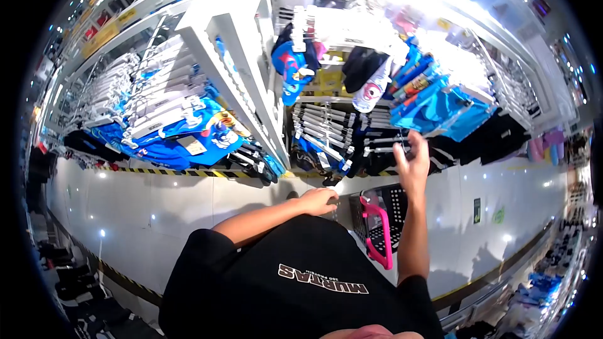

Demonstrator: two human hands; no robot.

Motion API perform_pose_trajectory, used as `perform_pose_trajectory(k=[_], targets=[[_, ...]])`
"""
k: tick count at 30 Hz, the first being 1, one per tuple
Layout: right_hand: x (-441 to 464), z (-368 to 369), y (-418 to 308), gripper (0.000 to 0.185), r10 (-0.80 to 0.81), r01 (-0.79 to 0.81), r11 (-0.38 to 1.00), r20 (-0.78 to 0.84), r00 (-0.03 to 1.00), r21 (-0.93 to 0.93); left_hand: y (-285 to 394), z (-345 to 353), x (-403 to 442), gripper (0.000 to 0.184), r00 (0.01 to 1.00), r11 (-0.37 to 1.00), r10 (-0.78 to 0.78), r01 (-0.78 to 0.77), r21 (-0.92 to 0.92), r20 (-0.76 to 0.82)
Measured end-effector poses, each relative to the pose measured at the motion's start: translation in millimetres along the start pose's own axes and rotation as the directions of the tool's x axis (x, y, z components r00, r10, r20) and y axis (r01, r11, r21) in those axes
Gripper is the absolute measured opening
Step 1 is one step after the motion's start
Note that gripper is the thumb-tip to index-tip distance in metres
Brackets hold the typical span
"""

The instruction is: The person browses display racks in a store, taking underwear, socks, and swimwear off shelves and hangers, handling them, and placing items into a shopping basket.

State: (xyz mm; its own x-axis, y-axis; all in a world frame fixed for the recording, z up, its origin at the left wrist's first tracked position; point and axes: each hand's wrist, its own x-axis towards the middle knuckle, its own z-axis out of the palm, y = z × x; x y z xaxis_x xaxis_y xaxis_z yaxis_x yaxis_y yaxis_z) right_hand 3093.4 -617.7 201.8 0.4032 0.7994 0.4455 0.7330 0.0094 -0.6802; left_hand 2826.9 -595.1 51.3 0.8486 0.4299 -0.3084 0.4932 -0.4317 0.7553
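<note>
My right hand reaches up to the rack, thumb and fingers apart, with nothing visible in it. Just above it hang bright blue garments, and white hangers with dark clothes are beside its fingertips. Whether the fingertips touch a hanger, I cannot tell. In front of my body, my left hand is held low over the floor, fingers loosely extended and nothing visible in it. Between my arms stands a black shopping basket with a pink handle.
A white shelf post divides the racks. To its left hang blue printed garments on white hangers. Blue and white printed pieces hang at mid-height on the right. Yellow-black tape edges the tiled floor; more clothing racks stand behind me.
</note>
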Motion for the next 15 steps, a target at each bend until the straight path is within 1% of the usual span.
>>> perform_pose_trajectory(k=[1,2,3,4,5,6,8,10,11,13,14,15], targets=[[30,9,-20,0.051,-0.132,0.131,0.991,-0.050,0.990,-0.028,-2,-8,-12,0.042,1.000,0.999,-0.024,0.024,-0.038,-0.009],[57,14,-45,0.054,-0.233,0.230,0.972,-0.065,0.970,-0.053,-2,-16,-21,0.041,0.999,0.996,-0.044,0.043,-0.076,-0.015],[82,22,-60,0.056,-0.234,0.234,0.972,-0.052,0.971,0.001,-3,-24,-29,0.043,0.998,0.994,-0.065,0.066,-0.091,0.017],[103,33,-74,0.057,-0.322,0.318,0.947,-0.110,0.940,-0.048,-16,-18,-33,0.042,0.998,0.985,-0.045,0.038,-0.168,-0.041],[125,45,-82,0.058,-0.491,0.460,0.866,-0.164,0.855,-0.194,-27,-14,-35,0.042,0.995,0.972,-0.058,0.037,-0.231,-0.083],[142,53,-95,0.061,-0.530,0.490,0.839,-0.151,0.834,-0.236,-35,-13,-38,0.041,0.990,0.955,-0.073,0.035,-0.294,-0.121],[171,77,-94,0.060,-0.551,0.467,0.782,-0.106,0.828,-0.412,-48,-20,-45,0.040,0.981,0.918,-0.102,0.029,-0.396,-0.165],[185,94,-94,0.055,-0.530,0.471,0.761,-0.009,0.848,-0.447,-65,-28,-49,0.038,0.972,0.883,-0.107,-0.004,-0.469,-0.210],[192,107,-86,0.048,-0.546,0.469,0.780,-0.085,0.833,-0.413,-76,-31,-50,0.038,0.965,0.859,-0.109,-0.030,-0.511,-0.239],[194,108,-88,0.044,-0.473,0.427,0.817,-0.029,0.880,-0.387,-77,-51,-60,0.035,0.945,0.797,-0.137,-0.073,-0.600,-0.296],[198,108,-90,0.042,-0.439,0.407,0.833,-0.001,0.898,-0.376,-87,-54,-58,0.035,0.926,0.792,-0.123,-0.124,-0.597,-0.357],[198,107,-86,0.036,-0.481,0.428,0.829,-0.067,0.874,-0.359,-91,-60,-59,0.035,0.915,0.763,-0.144,-0.140,-0.631,-0.378]])
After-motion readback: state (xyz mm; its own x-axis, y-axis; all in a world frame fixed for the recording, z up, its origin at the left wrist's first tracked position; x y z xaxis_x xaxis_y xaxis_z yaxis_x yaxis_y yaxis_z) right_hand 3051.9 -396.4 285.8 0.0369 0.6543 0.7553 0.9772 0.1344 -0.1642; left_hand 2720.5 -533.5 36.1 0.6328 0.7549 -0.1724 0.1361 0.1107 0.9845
